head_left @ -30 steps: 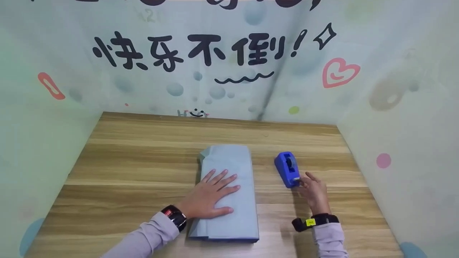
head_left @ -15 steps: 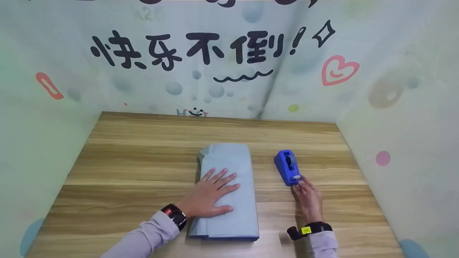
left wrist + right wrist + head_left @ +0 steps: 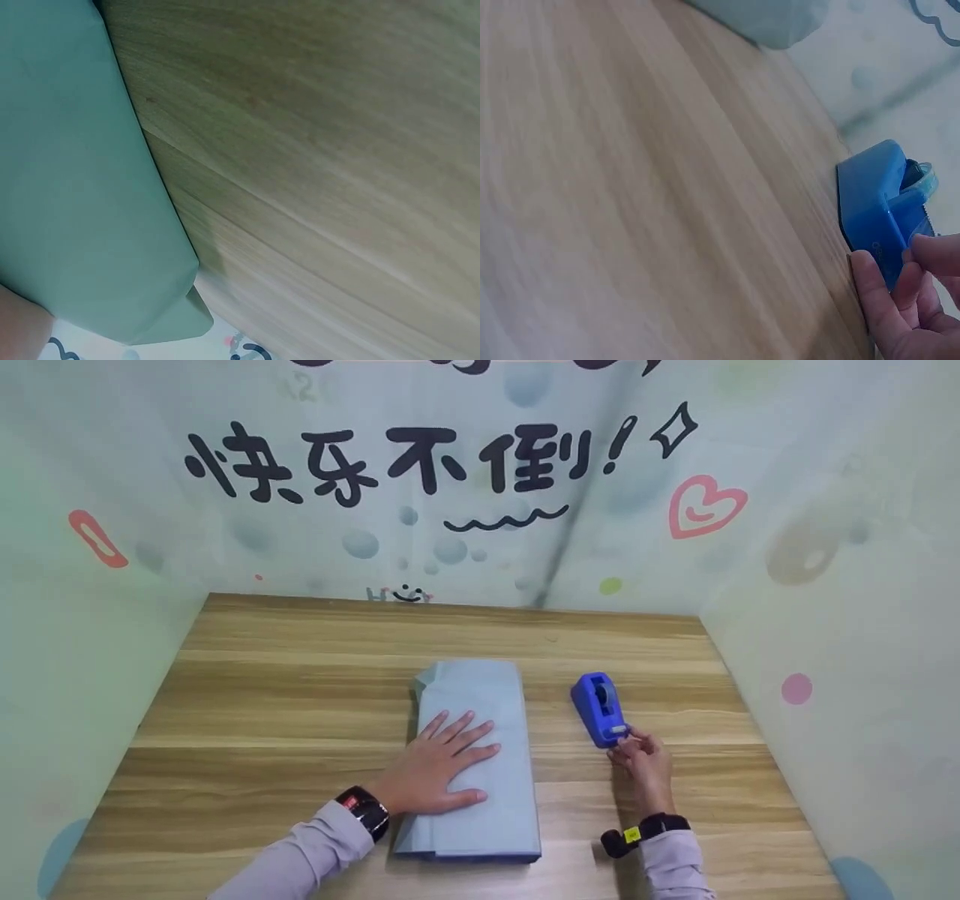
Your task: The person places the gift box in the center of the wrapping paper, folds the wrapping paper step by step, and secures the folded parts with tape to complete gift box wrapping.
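Note:
A flat package point(image 3: 480, 825) wrapped in pale blue paper lies lengthwise mid-table, with loose folded paper at its left corners. My left hand point(image 3: 435, 772) rests flat on it, fingers spread. In the left wrist view the package point(image 3: 82, 172) fills the left side, and only a bit of the hand point(image 3: 22, 326) shows. Right of the package stands a blue tape dispenser point(image 3: 597, 712) with a roll of clear tape. My right hand point(image 3: 646, 765) is at its near, cutter end. The right wrist view shows thumb and finger pinching the tape's end point(image 3: 915, 238) beside the dispenser point(image 3: 870, 191).
The wood-grain table point(image 3: 285, 660) is enclosed by a printed cloth backdrop point(image 3: 315, 547) at the back and on both sides. A gap of bare wood separates the package from the dispenser.
My right hand has shifted slightly left, closer to the dispenser's cutter end, and its fingers have drawn together at the tape. The left hand and package have stayed in place.

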The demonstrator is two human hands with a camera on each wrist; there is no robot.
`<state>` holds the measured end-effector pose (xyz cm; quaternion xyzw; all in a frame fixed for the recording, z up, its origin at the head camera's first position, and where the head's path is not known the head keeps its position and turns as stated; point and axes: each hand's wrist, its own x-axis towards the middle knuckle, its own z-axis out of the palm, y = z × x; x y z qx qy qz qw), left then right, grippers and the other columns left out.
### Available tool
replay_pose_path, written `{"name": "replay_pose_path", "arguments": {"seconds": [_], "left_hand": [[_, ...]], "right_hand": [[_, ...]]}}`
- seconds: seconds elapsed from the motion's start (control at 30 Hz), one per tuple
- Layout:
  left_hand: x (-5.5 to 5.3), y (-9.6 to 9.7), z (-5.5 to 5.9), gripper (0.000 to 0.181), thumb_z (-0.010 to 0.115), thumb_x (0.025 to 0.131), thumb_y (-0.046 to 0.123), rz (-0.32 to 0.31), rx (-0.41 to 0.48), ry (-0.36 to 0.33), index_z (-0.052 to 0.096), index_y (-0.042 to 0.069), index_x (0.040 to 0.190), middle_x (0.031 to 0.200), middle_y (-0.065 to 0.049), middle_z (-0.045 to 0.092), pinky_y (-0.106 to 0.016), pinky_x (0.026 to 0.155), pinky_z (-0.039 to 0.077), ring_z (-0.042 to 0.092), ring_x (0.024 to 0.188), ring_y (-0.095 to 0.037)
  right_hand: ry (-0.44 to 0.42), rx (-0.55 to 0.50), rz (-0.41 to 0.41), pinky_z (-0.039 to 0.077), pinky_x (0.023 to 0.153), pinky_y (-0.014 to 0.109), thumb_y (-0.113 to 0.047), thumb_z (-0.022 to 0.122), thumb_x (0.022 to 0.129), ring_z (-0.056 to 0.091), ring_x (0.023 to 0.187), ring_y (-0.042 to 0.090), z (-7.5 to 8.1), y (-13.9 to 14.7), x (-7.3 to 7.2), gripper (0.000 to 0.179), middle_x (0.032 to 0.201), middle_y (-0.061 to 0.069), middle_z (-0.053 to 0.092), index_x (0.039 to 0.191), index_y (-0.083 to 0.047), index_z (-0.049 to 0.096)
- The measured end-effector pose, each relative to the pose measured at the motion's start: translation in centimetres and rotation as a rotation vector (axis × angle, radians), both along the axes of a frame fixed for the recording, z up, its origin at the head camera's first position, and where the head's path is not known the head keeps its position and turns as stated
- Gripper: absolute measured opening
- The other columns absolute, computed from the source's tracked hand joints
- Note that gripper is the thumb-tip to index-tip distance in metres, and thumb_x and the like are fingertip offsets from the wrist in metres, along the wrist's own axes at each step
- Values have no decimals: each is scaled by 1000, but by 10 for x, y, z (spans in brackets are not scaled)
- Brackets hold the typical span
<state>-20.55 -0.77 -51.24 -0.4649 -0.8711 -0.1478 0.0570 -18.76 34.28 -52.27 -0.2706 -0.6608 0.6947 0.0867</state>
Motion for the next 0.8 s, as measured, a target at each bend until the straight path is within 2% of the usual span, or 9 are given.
{"name": "replay_pose_path", "arguments": {"seconds": [0.1,0.2,0.37,0.5,0.63,0.8], "left_hand": [[0,0,1,66,29,89,67,-3,-1,3,29,32,145,156,4,18,-54,114,9,13,144,-25],[1,0,3,66,31,90,66,-4,-3,-1,30,31,145,156,3,19,-54,114,9,14,144,-25],[2,0,5,65,33,89,66,-4,-8,-18,32,30,145,155,3,20,-53,114,9,14,144,-25],[3,0,6,66,31,90,66,-2,-19,-31,29,31,145,156,4,18,-52,115,8,12,144,-24],[2,0,5,66,29,90,67,2,-22,-17,28,32,146,156,4,18,-52,115,8,11,144,-23],[1,0,6,66,30,90,67,8,-24,-4,28,32,146,156,4,18,-53,115,8,12,144,-24]], "right_hand": [[-54,176,38,47,54,20,-2,53,91,63,65,9,2,3,-1,27,81,0,58,118,2,49],[-69,356,75,47,57,21,-3,52,92,61,69,10,2,5,-1,25,88,8,60,116,1,53],[-16,646,96,45,56,20,0,57,88,56,70,12,-1,7,-1,18,91,20,63,106,2,59],[38,836,121,43,56,20,5,59,84,56,70,18,1,9,-2,16,86,21,65,99,4,62],[30,961,170,42,55,26,7,59,81,57,67,24,14,8,-1,23,80,22,65,104,6,63],[-74,987,205,45,62,36,2,58,83,59,72,30,29,7,1,36,85,24,64,118,9,54]]}}
